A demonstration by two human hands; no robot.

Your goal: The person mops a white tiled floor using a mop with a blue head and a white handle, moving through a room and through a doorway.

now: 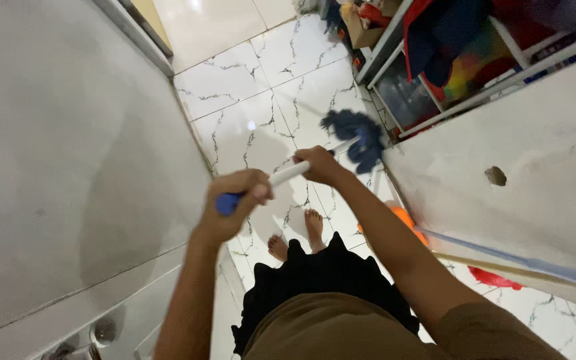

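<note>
A person's left hand (pixel 235 200) and right hand (pixel 318 163) grip a white mop handle (pixel 288 173), its blue mop head (pixel 358 137) resting on the veined white marble floor (pixel 248 80) beside a cluttered shelf (pixel 435 73), right.

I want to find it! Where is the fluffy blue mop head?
In the head view, the blue mop head is on the white marble floor, right of centre, ahead of the right hand and beside the shelf.

Glossy veined marble-look floor tiles (pixel 235 87); shaggy blue cloth mop head (pixel 358 137); smooth white handle (pixel 288 175).
</note>
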